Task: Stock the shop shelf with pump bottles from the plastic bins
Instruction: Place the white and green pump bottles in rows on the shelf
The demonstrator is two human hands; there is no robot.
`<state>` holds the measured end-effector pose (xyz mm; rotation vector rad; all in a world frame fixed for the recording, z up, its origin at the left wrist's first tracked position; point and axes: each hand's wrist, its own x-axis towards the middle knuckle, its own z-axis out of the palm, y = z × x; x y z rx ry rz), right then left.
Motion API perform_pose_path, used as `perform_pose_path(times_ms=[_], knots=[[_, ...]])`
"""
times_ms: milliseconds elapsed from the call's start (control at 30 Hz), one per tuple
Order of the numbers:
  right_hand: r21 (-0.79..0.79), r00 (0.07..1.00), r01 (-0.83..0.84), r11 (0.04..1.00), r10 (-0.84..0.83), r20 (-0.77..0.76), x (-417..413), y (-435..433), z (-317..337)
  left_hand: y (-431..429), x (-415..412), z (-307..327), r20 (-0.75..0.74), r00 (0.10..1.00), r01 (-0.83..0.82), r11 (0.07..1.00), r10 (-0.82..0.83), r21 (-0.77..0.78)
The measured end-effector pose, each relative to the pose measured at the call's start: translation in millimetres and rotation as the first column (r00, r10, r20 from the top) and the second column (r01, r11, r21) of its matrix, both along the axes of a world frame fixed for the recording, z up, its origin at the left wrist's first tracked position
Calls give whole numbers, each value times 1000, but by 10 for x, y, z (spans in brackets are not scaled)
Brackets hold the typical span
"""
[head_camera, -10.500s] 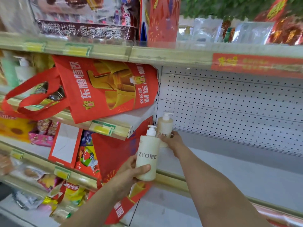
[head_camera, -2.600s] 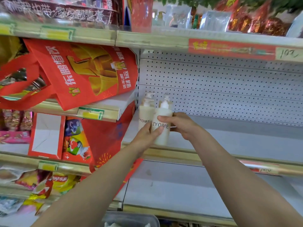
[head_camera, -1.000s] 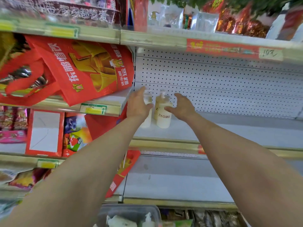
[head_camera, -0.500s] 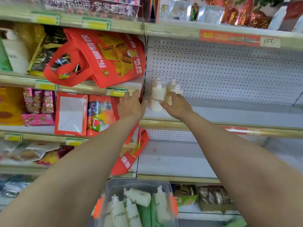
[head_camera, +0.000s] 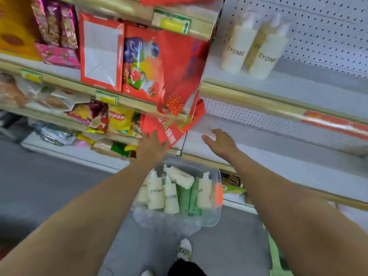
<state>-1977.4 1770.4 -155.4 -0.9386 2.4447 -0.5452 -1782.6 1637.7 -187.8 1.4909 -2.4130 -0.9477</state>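
Both hands have left the shelf and dropped toward the floor since half a second ago, and the view has tilted down with them. Three ZYOME pump bottles (head_camera: 237,48) stand upright together at the left end of the white shelf (head_camera: 298,90), two cream ones in front and a darker beige one behind; blur hides whether they touch. More cream bottles (head_camera: 155,193) wait in the clear plastic bin (head_camera: 179,220) on the floor, most of them upright and one lying across the tops, with green bottles (head_camera: 184,196) among them. This looks like the return trip for fresh stock. Next, each hand needs to go down into the bin and close round a bottle's body. The left hand (head_camera: 152,145) hovers above the bin's far edge, fingers straight and spread, holding nothing. The right hand (head_camera: 221,143) hangs before the lower shelf (head_camera: 278,140), fingers loosely bent, also empty. Both forearms stretch forward and down. A red tote bag (head_camera: 179,76) hangs just left of the stocked shelf.
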Motion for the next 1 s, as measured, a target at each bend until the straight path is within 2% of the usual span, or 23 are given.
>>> perform_pose_path(times_ms=[133, 233, 367, 567, 767, 867, 933, 1000], knots=[[148, 982, -61, 987, 33, 184, 124, -43, -821, 81, 278, -769, 116, 987, -134, 968, 111, 212], [244, 966, -134, 960, 71, 249, 163, -54, -1401, 211, 389, -1267, 201, 966, -227, 898, 160, 377], [283, 948, -152, 947, 58, 313, 134, -91, -2015, 404, 368, -1762, 229, 941, -335, 785, 250, 521], [333, 943, -185, 925, 71, 326, 105, -297, -2644, 469, 304, -2260, 272, 885, -465, 696, 378, 547], [356, 948, -194, 914, 82, 306, 67, -336, -2994, 424, 260, -2525, 364, 842, -538, 683, 400, 494], [381, 951, -149, 912, 27, 307, 73, -294, -2993, 371, 276, -2541, 328, 814, -575, 584, 479, 573], [393, 887, -41, 919, -148, 438, 47, -224, -2891, 341, 282, -2488, 277, 787, -574, 490, 551, 656], [412, 692, 107, 905, -365, 623, -3, -88, -2722, 348, 281, -2376, 194, 727, -516, 337, 659, 788]])
